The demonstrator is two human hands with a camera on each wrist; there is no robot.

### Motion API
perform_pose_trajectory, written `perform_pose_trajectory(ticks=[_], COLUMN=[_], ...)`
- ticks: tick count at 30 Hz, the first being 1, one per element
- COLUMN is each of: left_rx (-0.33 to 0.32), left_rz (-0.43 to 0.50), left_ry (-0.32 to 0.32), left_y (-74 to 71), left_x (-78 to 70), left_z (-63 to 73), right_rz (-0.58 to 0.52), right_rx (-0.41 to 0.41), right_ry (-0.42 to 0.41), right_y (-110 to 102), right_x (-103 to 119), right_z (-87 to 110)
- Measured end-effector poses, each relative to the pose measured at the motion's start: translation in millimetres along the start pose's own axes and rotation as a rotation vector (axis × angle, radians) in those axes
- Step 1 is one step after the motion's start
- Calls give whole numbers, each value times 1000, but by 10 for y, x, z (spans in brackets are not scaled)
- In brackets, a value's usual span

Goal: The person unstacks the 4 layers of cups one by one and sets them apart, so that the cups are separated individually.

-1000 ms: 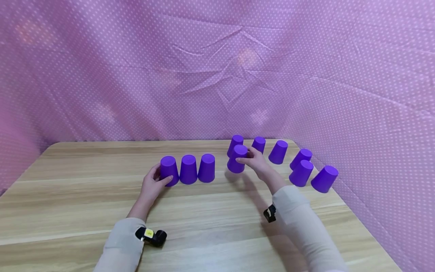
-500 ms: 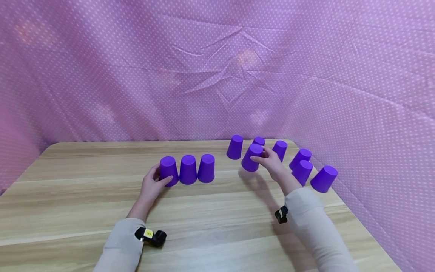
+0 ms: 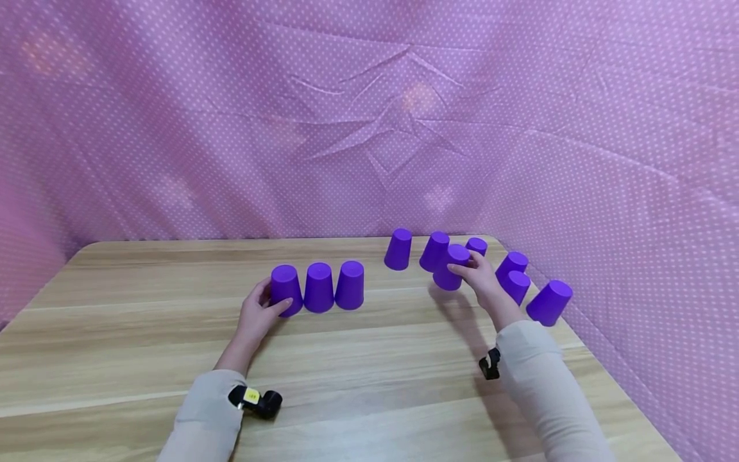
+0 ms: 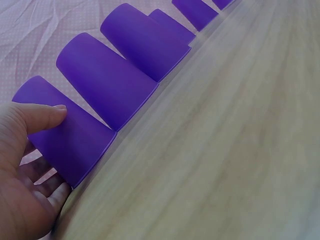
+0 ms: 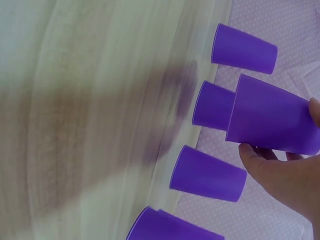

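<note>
Three upside-down purple cups stand in a row, rims touching or nearly so. My left hand (image 3: 258, 316) grips the leftmost cup (image 3: 286, 287), thumb across its front and fingers behind; the middle cup (image 3: 319, 289) and right-hand cup (image 3: 349, 286) stand beside it. Held upside down by my right hand (image 3: 486, 285), another purple cup (image 3: 446, 274) hangs just above the table, its shadow falling apart from it. In the right wrist view this held cup (image 5: 272, 115) partly covers a standing cup (image 5: 212, 105) behind it.
Several more upside-down purple cups curve along the back right, from a far cup (image 3: 398, 250) to one near the right edge (image 3: 550, 303). The wooden table (image 3: 346, 398) meets a pink dotted cloth (image 3: 369, 115) behind and to the right.
My right hand has carried its cup rightward, past the fronts of the back cups. The left hand and its row of three cups have stayed in place.
</note>
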State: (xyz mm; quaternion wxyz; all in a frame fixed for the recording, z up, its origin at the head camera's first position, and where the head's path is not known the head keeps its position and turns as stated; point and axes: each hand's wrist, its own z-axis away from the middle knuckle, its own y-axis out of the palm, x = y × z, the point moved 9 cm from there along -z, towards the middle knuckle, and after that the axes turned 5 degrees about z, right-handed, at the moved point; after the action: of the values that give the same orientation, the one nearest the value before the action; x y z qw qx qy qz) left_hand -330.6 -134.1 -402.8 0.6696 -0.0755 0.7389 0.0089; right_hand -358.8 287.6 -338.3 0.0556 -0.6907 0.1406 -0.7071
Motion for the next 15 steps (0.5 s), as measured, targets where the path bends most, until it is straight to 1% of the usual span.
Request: perform_pose_trajectory(ticks=[8, 15], left_rx=[5, 11], left_rz=[-6, -1], left_ry=[-3, -10], left_y=[-3, 10], left_x=[-3, -6], left_z=[4, 12], right_rz=[24, 68], right_rx=[-19, -43], right_ry=[38, 77], right_y=[-105, -190], right_x=[-138, -243], right_z=[-65, -76])
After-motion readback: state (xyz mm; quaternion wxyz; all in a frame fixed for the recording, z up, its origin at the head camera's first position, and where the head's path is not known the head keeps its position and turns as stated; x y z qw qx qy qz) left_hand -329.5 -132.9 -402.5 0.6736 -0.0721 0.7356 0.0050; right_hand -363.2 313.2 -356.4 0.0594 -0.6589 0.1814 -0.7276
